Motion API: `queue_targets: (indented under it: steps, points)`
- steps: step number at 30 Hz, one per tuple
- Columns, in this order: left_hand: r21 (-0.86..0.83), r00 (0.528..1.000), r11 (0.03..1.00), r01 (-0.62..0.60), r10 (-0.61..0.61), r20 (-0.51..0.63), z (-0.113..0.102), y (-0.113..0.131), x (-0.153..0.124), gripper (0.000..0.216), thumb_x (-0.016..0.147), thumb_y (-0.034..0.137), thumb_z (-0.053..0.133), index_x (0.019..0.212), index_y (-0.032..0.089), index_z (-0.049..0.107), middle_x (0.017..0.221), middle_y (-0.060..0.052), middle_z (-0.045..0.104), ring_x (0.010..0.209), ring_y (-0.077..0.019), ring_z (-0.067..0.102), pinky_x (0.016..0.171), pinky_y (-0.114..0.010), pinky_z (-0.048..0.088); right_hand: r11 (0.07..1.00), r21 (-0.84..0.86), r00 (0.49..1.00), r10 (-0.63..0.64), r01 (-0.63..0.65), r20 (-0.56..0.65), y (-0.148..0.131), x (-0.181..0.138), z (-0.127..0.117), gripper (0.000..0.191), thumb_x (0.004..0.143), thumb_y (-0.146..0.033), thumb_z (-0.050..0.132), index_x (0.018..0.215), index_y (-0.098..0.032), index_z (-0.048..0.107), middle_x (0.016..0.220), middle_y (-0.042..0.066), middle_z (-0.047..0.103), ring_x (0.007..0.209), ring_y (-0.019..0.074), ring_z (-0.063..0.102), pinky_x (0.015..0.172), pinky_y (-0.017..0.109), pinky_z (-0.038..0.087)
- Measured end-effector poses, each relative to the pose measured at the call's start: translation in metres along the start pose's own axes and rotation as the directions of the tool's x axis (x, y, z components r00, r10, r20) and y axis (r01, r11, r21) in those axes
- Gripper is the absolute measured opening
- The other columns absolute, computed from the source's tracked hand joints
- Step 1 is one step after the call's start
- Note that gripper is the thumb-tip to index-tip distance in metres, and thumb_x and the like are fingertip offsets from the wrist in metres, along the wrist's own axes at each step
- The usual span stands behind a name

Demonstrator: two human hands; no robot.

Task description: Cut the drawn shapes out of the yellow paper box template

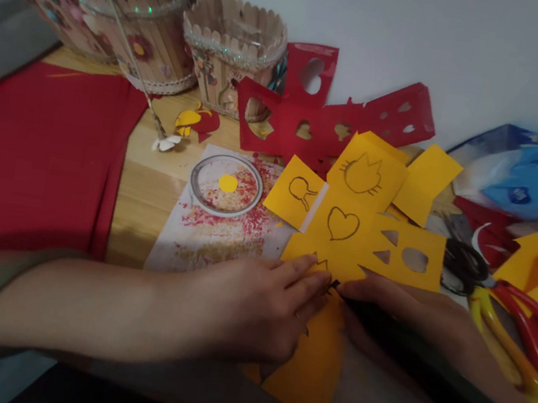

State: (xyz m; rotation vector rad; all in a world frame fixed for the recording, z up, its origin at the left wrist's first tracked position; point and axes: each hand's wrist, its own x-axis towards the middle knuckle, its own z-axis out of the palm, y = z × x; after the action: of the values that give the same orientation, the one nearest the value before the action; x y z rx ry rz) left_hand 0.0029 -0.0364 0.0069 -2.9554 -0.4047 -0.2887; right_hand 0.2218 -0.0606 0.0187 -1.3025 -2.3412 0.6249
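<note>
Pins a yellow sheet [312, 369] flat at the near edge of the surface [149, 190] with the left hand [258, 307], fingers spread and pressing rather than gripping. Clasps a dark pen [365, 309] in the right hand [412, 310], tip down on the sheet just beside the left fingertips. Appears to be mid-outline, inking a shape much like the heart [343, 225] on the yellow pieces [407, 252] just beyond. Calls next, by the look of the tight gap between the hands, for a firm hold-down and a slow, short stroke. Leaves little open room: red offcuts [321, 125] crowding the far side, scissors [509, 318] close on the right, a round lid [225, 185] further left; seems to let the sheet's near corner hang past the surface edge
</note>
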Motion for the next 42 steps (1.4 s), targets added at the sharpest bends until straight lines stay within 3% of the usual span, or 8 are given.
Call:
queue_targets:
  steps: [4,7,16,24,33,42]
  points:
    - [-0.037,1.000,0.999,-0.015,0.015,-0.001,0.002,-0.008,0.000,0.035,0.097,0.017,0.039,0.126,0.011,0.058,0.131,-0.009,0.058,0.115,-0.0215,0.059,0.079,-0.028,0.054,0.991,0.107,0.969,-0.106,0.084,0.221,0.014,0.015,-0.018,0.016,0.080,-0.014,0.052,0.087,-0.024,0.062,0.069,-0.004,0.065,0.052,0.0083,0.059,0.048,0.018,0.041]
    - [-0.077,0.999,0.996,-0.053,0.053,0.007,0.006,-0.016,-0.002,0.034,0.094,0.017,0.047,0.127,0.015,0.057,0.134,-0.006,0.056,0.120,-0.0206,0.055,0.080,-0.027,0.053,0.982,0.157,0.946,-0.144,0.101,0.292,0.026,0.022,-0.022,0.021,0.077,-0.011,0.055,0.091,-0.024,0.062,0.069,-0.005,0.067,0.054,0.0091,0.062,0.050,0.017,0.044]
    - [-0.162,0.993,0.980,-0.113,0.114,-0.004,0.009,-0.031,-0.003,0.037,0.093,0.039,0.055,0.124,0.020,0.059,0.135,-0.001,0.055,0.124,-0.0152,0.051,0.093,-0.023,0.046,0.958,0.239,0.980,-0.184,0.161,0.080,0.038,0.008,-0.003,0.022,0.079,-0.007,0.054,0.091,-0.026,0.055,0.071,-0.005,0.066,0.056,0.0083,0.063,0.054,0.017,0.046]
    - [-0.182,0.984,0.977,-0.114,0.136,0.112,0.003,-0.032,-0.003,0.035,0.096,0.022,0.048,0.130,0.018,0.053,0.142,-0.001,0.048,0.130,-0.0158,0.045,0.096,-0.025,0.045,0.932,0.297,0.956,-0.256,0.205,0.144,0.044,0.008,-0.004,0.025,0.078,-0.008,0.055,0.095,-0.026,0.050,0.068,-0.006,0.061,0.055,0.0090,0.058,0.051,0.018,0.043]
    - [-0.240,0.977,0.965,-0.108,0.147,0.153,0.003,-0.032,-0.005,0.035,0.099,0.021,0.040,0.133,0.017,0.050,0.145,-0.003,0.043,0.134,-0.0197,0.041,0.099,-0.030,0.045,0.914,0.358,0.957,-0.254,0.189,0.142,0.045,0.004,-0.002,0.023,0.081,-0.008,0.055,0.096,-0.025,0.051,0.064,-0.008,0.059,0.050,0.0067,0.054,0.046,0.018,0.037]
    - [-0.224,0.978,0.969,-0.102,0.139,0.155,0.002,-0.031,-0.005,0.036,0.100,0.020,0.037,0.133,0.019,0.051,0.145,-0.002,0.043,0.134,-0.0187,0.040,0.100,-0.031,0.046,0.872,0.488,0.968,-0.105,-0.020,0.226,0.041,0.004,0.000,0.012,0.085,-0.015,0.049,0.089,-0.024,0.057,0.061,-0.006,0.059,0.044,0.0094,0.054,0.043,0.022,0.042]
